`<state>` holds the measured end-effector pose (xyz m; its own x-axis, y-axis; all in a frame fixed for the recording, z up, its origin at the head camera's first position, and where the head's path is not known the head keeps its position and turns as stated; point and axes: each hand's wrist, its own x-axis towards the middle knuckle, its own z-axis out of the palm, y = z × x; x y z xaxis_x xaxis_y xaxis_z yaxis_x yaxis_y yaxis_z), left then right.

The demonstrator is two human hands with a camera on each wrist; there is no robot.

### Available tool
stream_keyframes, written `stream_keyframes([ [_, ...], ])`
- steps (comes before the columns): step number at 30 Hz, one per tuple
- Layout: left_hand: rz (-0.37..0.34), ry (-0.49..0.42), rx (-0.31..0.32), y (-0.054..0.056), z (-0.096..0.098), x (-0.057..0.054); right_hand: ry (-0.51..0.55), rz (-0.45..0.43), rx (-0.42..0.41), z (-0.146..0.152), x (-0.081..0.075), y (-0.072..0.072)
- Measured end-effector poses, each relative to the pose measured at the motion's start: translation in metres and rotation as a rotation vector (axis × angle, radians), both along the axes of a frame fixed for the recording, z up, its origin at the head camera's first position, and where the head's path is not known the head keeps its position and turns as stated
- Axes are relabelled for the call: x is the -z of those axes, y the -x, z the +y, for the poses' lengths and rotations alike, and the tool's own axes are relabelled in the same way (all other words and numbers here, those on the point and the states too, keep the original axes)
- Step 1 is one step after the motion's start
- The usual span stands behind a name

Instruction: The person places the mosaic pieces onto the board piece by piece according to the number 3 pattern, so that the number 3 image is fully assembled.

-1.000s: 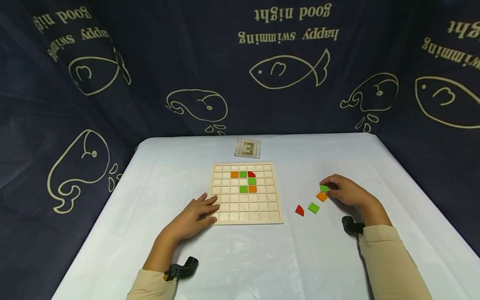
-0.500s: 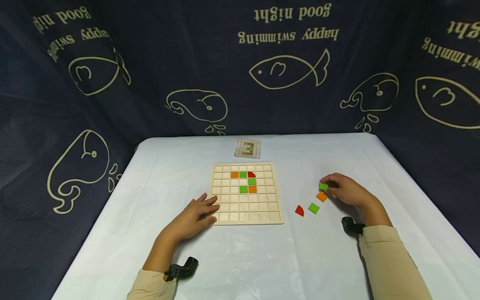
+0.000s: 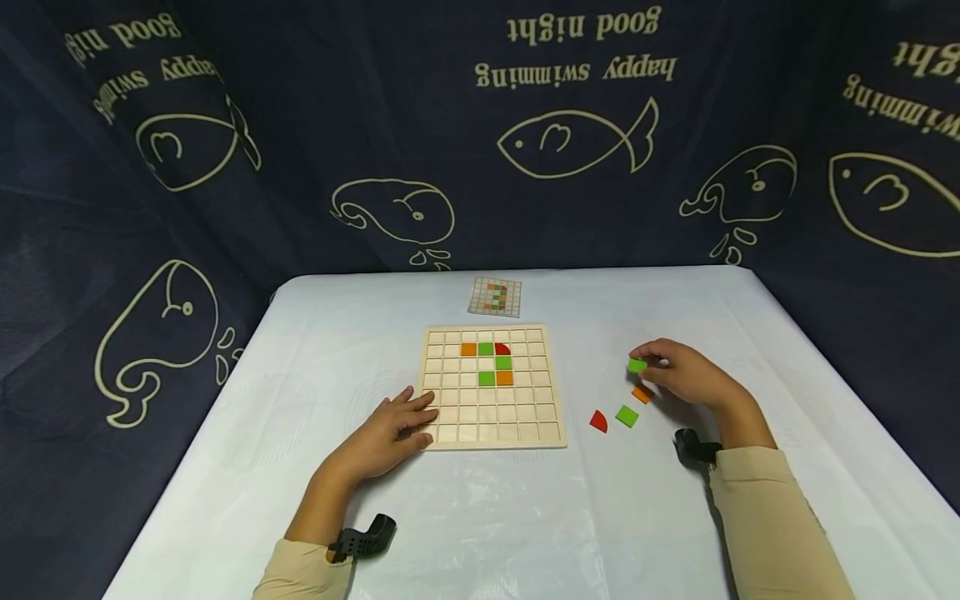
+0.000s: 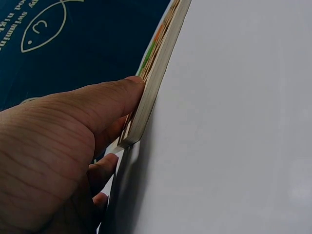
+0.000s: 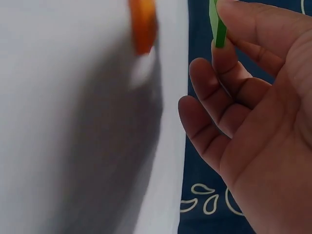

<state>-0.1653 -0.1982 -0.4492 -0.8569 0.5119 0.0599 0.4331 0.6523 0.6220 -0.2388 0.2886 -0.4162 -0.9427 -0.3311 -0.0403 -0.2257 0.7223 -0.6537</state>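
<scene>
A pale wooden grid board [image 3: 457, 417] lies on the white table, with orange, green and red tiles set in several of its upper squares. My left hand [image 3: 384, 437] rests on the board's lower left corner, fingers spread; in the left wrist view the thumb [image 4: 114, 97] lies along its edge. Right of the board, my right hand [image 3: 690, 375] pinches a green square tile [image 3: 637, 366] between thumb and fingers. The right wrist view shows that green tile [image 5: 220, 29] edge-on, lifted off the table.
Below the right hand lie an orange tile [image 3: 642, 394], another green tile [image 3: 627, 417] and a red quarter-round tile [image 3: 598, 422]. A small pattern card [image 3: 495, 297] lies behind the board. Dark printed cloth [image 3: 420, 100] hangs beyond the table.
My right hand has lifted the green tile from beside the orange one and moved slightly left and away from me. The left hand stays in place on the board.
</scene>
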Motion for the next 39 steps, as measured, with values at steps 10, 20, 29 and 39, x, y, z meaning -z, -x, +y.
stream_keyframes([
  [10, 0.010, -0.001, 0.000, 0.000, -0.001, 0.002, 0.027, 0.001, 0.006, -0.028, -0.005, 0.006],
  [20, 0.005, -0.002, 0.001, 0.001, 0.000, 0.003, 0.060, 0.019, -0.032, -0.056, -0.005, 0.012],
  [29, 0.006, -0.002, 0.003, 0.001, -0.001, 0.003, 0.148, -0.011, -0.053, -0.085, -0.006, 0.015],
  [39, 0.004, 0.004, 0.000, 0.001, -0.001, 0.002, 0.195, 0.033, -0.189, -0.118, -0.006, 0.015],
])
